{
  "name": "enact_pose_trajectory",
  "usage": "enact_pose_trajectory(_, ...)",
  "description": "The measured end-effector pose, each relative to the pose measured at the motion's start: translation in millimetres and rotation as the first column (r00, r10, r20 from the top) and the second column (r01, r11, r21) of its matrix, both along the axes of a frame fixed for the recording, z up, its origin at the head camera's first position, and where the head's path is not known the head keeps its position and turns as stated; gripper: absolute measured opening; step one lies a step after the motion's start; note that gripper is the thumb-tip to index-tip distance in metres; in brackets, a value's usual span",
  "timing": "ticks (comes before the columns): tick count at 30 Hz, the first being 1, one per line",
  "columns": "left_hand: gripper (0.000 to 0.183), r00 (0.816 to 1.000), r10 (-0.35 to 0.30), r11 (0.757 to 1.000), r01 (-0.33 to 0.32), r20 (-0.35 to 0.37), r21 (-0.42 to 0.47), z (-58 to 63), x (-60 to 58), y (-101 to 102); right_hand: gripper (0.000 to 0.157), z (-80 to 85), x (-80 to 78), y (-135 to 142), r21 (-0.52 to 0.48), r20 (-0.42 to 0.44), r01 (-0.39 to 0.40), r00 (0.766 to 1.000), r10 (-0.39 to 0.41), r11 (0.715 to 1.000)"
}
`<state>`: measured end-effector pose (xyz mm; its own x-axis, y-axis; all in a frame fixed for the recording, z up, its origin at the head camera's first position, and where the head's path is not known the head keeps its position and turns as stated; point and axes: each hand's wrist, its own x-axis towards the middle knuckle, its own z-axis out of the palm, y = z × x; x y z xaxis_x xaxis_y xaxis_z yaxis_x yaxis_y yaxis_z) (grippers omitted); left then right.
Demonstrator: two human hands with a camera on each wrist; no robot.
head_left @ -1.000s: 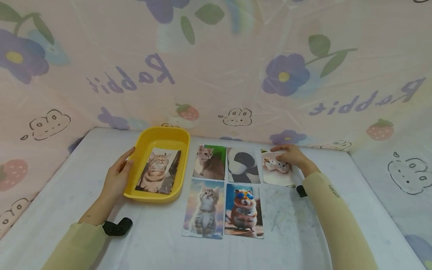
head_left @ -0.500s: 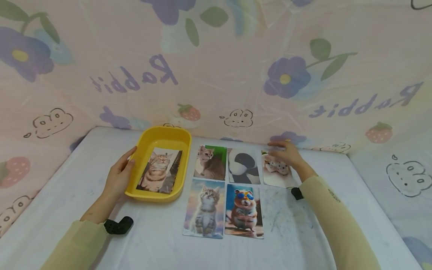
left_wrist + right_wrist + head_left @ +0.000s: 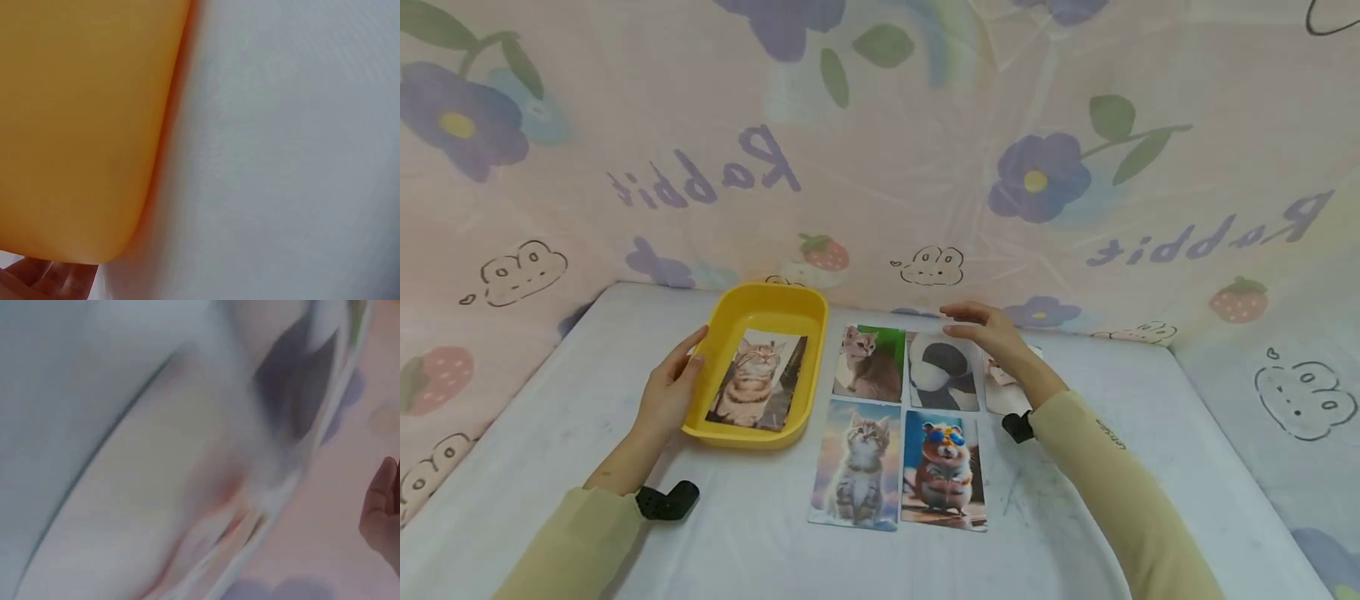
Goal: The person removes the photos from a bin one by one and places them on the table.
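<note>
At the left side of a yellow tray, my left hand grips the rim, thumb and fingers at its edge. Its fingertips show beside the tray's wall in the left wrist view. A tabby cat photo card lies inside the tray. My right hand hovers with loosely extended fingers, holding nothing, near the top of a black-and-white animal card. Under its wrist, a card with two small white animals is partly hidden. In the right wrist view, cards appear blurred, with the hand at the right edge.
Left of the black-and-white card lies a grey-brown cat card with a green background. In the nearer row are a kitten card and a hamster card with sunglasses. A patterned curtain stands behind the white table.
My right hand has moved left, from over the card with two small white animals toward the black-and-white card. My left hand stays at the tray; the cards stay in place.
</note>
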<state>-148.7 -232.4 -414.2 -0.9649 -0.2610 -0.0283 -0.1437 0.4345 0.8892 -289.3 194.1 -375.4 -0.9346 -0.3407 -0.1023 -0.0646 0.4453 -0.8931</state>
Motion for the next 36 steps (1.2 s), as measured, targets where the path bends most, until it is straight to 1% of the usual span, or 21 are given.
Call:
enact_pose_trajectory(4,0.048,1.000,0.000,1.000,0.000,0.003,0.005,0.5,0.0,-1,0.043,6.9,3.9,-31,-0.094,-0.011,-0.045,0.999,0.044,0.995)
enact_pose_trajectory(6,0.048,1.000,-0.005,1.000,0.005,0.007,0.015,1.1,0.1,-1,0.041,11.4,4.9,-47,-0.121,-0.021,-0.066,0.998,0.064,0.990)
enact_pose_trajectory(13,0.047,1.000,0.007,1.000,-0.008,0.027,0.013,3.5,0.2,0,0.038,28.5,7.7,-96,-0.136,-0.050,-0.160,0.987,0.154,0.978)
enact_pose_trajectory(15,0.047,0.999,0.002,1.000,-0.003,0.032,0.022,3.7,-0.5,1,0.037,31.3,8.8,-106,-0.157,-0.051,-0.179,0.984,0.173,0.971)
enact_pose_trajectory(18,0.048,0.999,-0.004,1.000,0.003,0.039,0.024,3.3,-1.4,0,0.035,32.4,9.6,-120,-0.160,-0.045,-0.196,0.981,0.191,0.967)
enact_pose_trajectory(20,0.048,0.999,-0.002,1.000,0.001,0.041,0.020,3.6,-1.0,-1,0.037,31.5,8.8,-131,-0.155,-0.037,-0.221,0.975,0.218,0.963)
enact_pose_trajectory(23,0.047,0.999,0.006,1.000,-0.007,0.044,0.022,4.3,-0.4,-1,0.040,29.6,8.6,-148,-0.153,-0.016,-0.292,0.956,0.293,0.944)
enact_pose_trajectory(27,0.047,0.999,0.000,1.000,-0.001,0.046,0.023,4.6,0.1,0,0.042,28.6,11.9,-171,-0.080,-0.001,-0.396,0.918,0.397,0.915)
enact_pose_trajectory(30,0.047,0.999,-0.002,1.000,0.001,0.044,0.021,3.7,-0.1,-1,0.045,28.1,14.3,-188,-0.006,0.001,-0.443,0.896,0.443,0.896)
enact_pose_trajectory(32,0.047,0.999,0.003,1.000,-0.004,0.044,0.021,3.3,-0.3,-1,0.046,27.9,15.4,-199,0.012,0.013,-0.453,0.891,0.453,0.891)
enact_pose_trajectory(36,0.047,0.999,0.015,1.000,-0.016,0.038,0.016,3.7,-0.7,-1,0.045,26.5,15.5,-218,0.026,0.054,-0.453,0.891,0.451,0.891)
